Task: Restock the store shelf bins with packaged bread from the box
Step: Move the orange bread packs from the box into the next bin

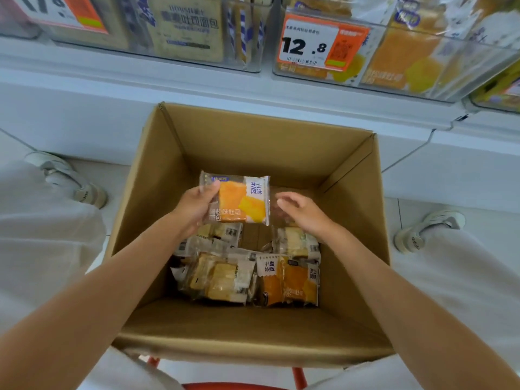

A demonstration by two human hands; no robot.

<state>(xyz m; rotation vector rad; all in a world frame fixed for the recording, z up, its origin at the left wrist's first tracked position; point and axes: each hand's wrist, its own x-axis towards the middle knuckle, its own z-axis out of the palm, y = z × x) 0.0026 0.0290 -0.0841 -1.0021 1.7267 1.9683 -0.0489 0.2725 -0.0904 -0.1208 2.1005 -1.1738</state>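
**Orange packet held over box**

White tiled floor, clear plastic shelf bins above open brown cardboard box. Orange-printed plastic bread packet over box interior, left edge pinched by left hand. Right hand just beside packet, fingers loosely spread, holding nothing.

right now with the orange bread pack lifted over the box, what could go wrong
1. The left hand grips the orange pack by one edge only, the right hand open beside it; it might slip back into the box.
2. Two bins sit above: it likely belongs in the orange bin at right, and could be misplaced in the beige bin.
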